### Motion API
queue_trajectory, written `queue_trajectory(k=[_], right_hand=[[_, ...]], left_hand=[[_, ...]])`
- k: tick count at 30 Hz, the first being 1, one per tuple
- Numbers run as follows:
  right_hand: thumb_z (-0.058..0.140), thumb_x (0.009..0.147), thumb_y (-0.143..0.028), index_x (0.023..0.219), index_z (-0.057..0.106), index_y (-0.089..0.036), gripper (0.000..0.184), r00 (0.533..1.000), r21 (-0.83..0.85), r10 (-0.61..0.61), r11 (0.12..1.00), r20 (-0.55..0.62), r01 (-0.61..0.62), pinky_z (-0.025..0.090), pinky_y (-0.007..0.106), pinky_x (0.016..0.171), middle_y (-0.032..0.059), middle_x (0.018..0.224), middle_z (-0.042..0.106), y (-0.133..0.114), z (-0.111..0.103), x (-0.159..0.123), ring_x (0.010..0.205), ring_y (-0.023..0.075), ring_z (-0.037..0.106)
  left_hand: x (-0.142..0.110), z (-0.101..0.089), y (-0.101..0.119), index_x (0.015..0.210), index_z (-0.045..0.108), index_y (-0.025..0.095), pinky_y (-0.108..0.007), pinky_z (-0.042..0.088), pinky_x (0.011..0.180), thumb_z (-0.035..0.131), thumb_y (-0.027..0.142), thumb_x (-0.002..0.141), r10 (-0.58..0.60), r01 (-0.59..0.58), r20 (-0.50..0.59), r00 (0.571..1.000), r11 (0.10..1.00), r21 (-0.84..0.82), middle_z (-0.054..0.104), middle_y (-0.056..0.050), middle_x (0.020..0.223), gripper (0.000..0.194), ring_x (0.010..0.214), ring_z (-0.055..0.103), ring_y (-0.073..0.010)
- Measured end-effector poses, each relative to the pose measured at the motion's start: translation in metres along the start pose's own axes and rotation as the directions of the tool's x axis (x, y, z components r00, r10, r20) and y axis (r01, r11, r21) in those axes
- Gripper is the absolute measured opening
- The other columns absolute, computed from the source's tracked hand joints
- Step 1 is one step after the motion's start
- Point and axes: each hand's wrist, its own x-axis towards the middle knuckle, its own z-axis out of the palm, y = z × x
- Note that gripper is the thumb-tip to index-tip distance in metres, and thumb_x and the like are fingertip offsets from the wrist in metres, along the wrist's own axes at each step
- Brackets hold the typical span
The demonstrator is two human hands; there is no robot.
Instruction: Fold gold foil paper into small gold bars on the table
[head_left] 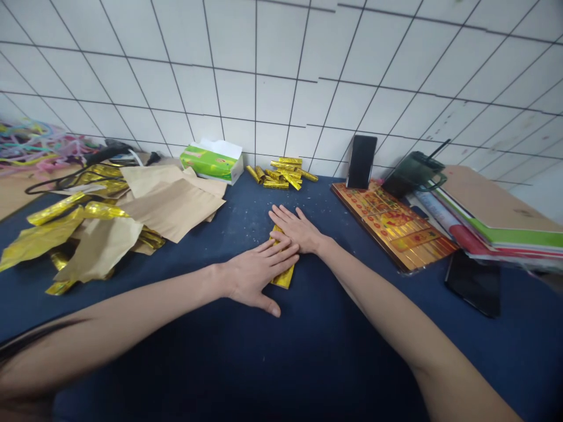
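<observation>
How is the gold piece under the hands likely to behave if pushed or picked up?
The gold piece is probably light and bendable, since it looks like thin foil or paper. Its shiny face may be somewhat slippery. It seems unlikely to roll, as the near end showing beside the left hand looks flat.

A home workspace is suggested by the tiled wall, tissue pack and mug beyond the right grip.
</observation>
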Motion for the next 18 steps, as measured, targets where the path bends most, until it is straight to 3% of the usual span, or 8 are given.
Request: queue_trajectory(k=[9,18], right_hand=[[0.018,0.088,-0.051,0.139,0.018,-0.016,0.062,1.0,0.024,0.015,1.0,-0.018,-0.015,0.01,0.055,0.103,0.0076,0.146,0.014,0.001,0.003,-0.001,0.134,0.0235,0.009],[0.017,0.087,-0.053,0.139,0.018,-0.016,0.064,0.999,0.04,0.002,0.999,-0.032,-0.001,0.009,0.055,0.104,0.0069,0.146,0.013,0.001,0.005,-0.001,0.134,0.0236,0.009]], left_hand=[[-0.001,0.004,0.015,0.14,0.012,0.011,-0.044,0.001,0.108,0.041,0.075,0.065,0.002,-0.001,0.013,1.0,0.999,-0.051,0.012,-0.013,0.145,0.102,0.134,0.007,-0.028],[-0.026,0.014,0.042,0.139,0.011,0.006,-0.041,0.004,0.108,0.041,0.072,0.068,-0.049,0.048,-0.009,0.999,0.996,-0.077,0.004,-0.017,0.145,0.102,0.134,0.004,-0.0286]])
